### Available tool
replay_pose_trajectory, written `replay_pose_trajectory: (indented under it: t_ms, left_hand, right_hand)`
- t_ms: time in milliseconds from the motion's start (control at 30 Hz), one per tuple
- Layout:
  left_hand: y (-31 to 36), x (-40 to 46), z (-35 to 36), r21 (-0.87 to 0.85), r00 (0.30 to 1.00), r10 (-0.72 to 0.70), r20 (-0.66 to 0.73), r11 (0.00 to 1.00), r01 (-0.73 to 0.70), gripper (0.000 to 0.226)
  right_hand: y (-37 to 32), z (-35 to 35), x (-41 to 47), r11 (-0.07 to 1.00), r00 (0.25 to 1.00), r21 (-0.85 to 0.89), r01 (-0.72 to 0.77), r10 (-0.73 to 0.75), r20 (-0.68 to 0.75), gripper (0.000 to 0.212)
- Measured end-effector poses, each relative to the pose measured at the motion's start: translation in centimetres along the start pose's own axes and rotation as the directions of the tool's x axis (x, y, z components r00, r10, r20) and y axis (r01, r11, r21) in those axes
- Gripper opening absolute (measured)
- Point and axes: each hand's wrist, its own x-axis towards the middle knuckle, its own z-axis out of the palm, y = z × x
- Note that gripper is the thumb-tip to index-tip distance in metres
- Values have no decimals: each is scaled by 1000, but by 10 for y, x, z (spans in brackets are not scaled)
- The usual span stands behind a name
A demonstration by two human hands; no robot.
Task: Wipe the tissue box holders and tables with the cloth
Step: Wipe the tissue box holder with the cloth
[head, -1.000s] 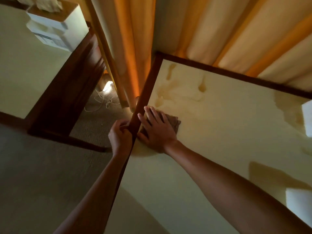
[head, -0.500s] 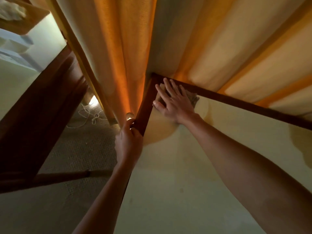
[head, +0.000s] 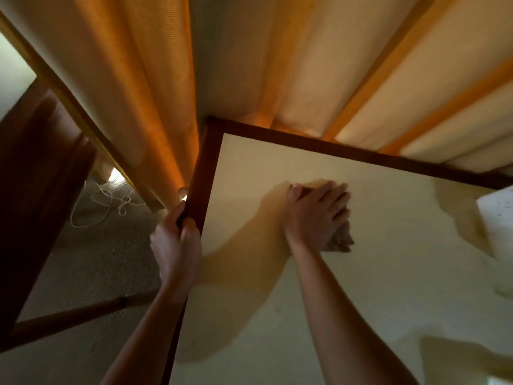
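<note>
Mid-wipe on table (head: pixel 361 301). Right hand (head: pixel 313 215) flat, fingers straight, pressing cloth (head: pixel 340 237) near table's far-left corner. Left hand (head: pixel 177 243) curled round table's left rim. Most of tabletop probably unwiped; holders not identifiable.

Orange-cream curtains (head: pixel 155 87) hang in folds beyond the fingers, glowing where daylight seeps through. Grey carpet (head: pixel 105 254) left of the fingers, a white cord (head: pixel 100 202) looped on it. Dark wooden furniture (head: pixel 36 173) farther left. Dim, warm light.
</note>
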Motion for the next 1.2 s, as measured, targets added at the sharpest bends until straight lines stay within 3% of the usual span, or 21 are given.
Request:
replay_pose_trajectory:
  t_ms: [67,133,167,233,333,400,467,500,567,633,733,767,833,933,1033,1067,1200]
  left_hand:
    - [0,1,-1,-27,1000,-17,3,999,17,43]
    - [1,2,-3,-57,1000,-17,17,998,18,40]
    - [2,1,-5,-80,999,-27,21,996,29,35]
    - [3,2,-8,-117,998,-58,38,991,62,31]
    - [-3,5,-9,-120,997,-70,36,990,74,36]
    - [-5,6,-9,-111,998,-34,44,993,39,35]
    - [-7,6,-8,-118,999,-18,49,993,24,31]
    - [-7,6,-7,-118,998,-30,49,992,35,30]
    - [-7,7,-6,-110,998,-42,40,993,46,28]
    - [-8,8,-5,-111,999,-40,35,993,44,30]
    - [-11,10,-4,-139,999,-32,38,990,37,34]
    - [-13,11,-4,-150,998,-38,41,988,44,38]
    - [-14,12,-5,-216,995,-86,44,972,94,41]
    - [-10,14,-13,-410,964,-255,79,873,265,28]
    - [-12,8,-30,-646,893,-435,114,651,399,18]
    - [-14,0,-36,-637,898,-424,119,661,397,16]
    - [-25,-62,-55,-456,964,-266,17,856,245,20]
  right_hand:
    - [-38,5,-16,998,998,40,57,-56,-3,78]
    - [-64,8,-37,959,958,32,282,-283,38,79]
    - [-67,9,-49,903,901,16,428,-428,66,78]
    - [-50,4,-71,737,725,19,675,-668,168,78]
    - [20,-14,-78,379,365,-3,925,-888,282,77]
    - [70,-24,-52,133,137,-36,991,-936,325,80]
    - [107,-32,-10,12,29,-51,999,-940,339,80]
    - [116,-35,13,18,38,-59,998,-935,353,80]
    - [113,-37,54,129,153,-89,988,-917,368,81]
    - [83,-33,80,349,376,-140,927,-869,323,85]
    - [20,-23,94,726,738,-145,672,-640,214,87]
    - [-1,-19,90,813,818,-125,569,-542,194,86]
    - [-35,-14,65,904,899,-81,421,-403,171,85]
    - [-60,-2,-6,888,878,-7,459,-453,155,83]
    - [-47,0,-92,790,773,70,609,-611,171,82]
    - [-35,0,-116,741,718,91,665,-669,192,81]
    - [27,-9,-170,519,486,46,853,-824,291,83]
